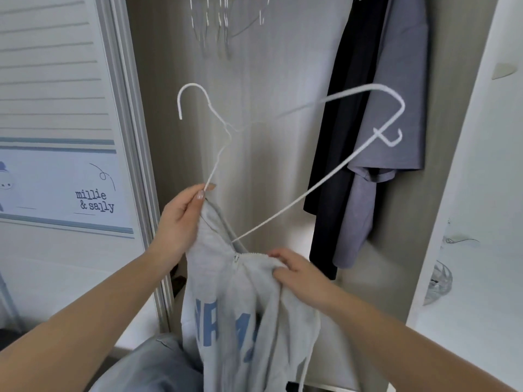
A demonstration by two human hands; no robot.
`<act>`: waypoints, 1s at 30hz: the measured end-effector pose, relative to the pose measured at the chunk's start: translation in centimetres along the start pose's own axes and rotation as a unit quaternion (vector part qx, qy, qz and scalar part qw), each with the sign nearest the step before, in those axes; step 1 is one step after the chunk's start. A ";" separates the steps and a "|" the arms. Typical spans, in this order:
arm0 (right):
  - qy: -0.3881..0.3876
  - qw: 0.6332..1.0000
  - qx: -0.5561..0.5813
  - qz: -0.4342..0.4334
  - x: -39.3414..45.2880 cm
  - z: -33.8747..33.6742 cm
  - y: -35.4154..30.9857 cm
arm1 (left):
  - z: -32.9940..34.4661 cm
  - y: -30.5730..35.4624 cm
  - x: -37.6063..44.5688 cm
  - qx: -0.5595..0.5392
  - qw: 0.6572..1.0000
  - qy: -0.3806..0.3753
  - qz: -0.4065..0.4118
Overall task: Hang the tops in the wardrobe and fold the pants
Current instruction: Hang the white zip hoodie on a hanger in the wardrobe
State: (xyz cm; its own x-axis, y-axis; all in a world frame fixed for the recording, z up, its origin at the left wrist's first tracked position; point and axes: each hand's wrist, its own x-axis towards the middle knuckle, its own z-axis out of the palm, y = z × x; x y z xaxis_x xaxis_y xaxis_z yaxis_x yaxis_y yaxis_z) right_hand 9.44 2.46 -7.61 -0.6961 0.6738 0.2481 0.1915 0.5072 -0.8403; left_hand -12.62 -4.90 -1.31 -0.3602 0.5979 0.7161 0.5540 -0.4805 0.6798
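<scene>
A light grey zip-up top (226, 301) with blue lettering hangs in front of the open wardrobe. A white wire hanger (305, 193) sits tilted, one arm pushed down inside the top's collar, its hook up at the left. My left hand (181, 219) pinches the hanger's left arm together with the collar edge. My right hand (297, 271) grips the fabric beside the zipper at the neck opening. A black top (339, 142) and a grey T-shirt (396, 114) hang on the right inside the wardrobe.
Several bare wire hangers (218, 26) hang from the rail at the top. The wardrobe's sliding door (56, 137), with a printed label, stands at the left. A white side panel (475, 193) is at the right. Grey-blue fabric (158, 366) lies at the bottom.
</scene>
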 end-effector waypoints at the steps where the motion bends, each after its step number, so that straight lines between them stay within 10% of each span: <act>1: 0.017 1.000 0.013 -0.005 0.2 -0.7 -0.1 | -0.4 0.0 -0.2 0.020 0.999 -0.026 0.007; 7: 0.113 0.984 0.115 -0.070 1.0 -1.9 -1.7 | -1.1 -0.3 -1.0 0.073 0.984 -0.161 0.007; 19: 0.030 0.997 -0.047 0.048 -0.1 0.3 -0.4 | 2.8 1.1 -1.9 -0.028 0.993 -0.078 -0.080; 26: -0.143 0.960 -0.239 0.045 -2.0 -1.7 -1.0 | 2.3 0.7 -1.1 -0.070 0.983 -0.001 -0.168; 30: -0.354 0.852 -0.353 0.156 -3.8 -1.7 0.3 | 2.0 0.8 -1.2 -0.061 0.989 0.012 -0.134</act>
State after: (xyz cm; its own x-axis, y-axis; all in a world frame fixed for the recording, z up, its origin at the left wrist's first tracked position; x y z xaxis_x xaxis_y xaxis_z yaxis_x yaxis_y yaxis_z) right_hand 13.32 0.92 -8.01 -0.7304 0.4681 -0.4974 0.6375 0.7285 -0.2507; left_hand -10.21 -4.71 -1.95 -0.5002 0.7002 0.5095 0.3416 -0.3811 0.8591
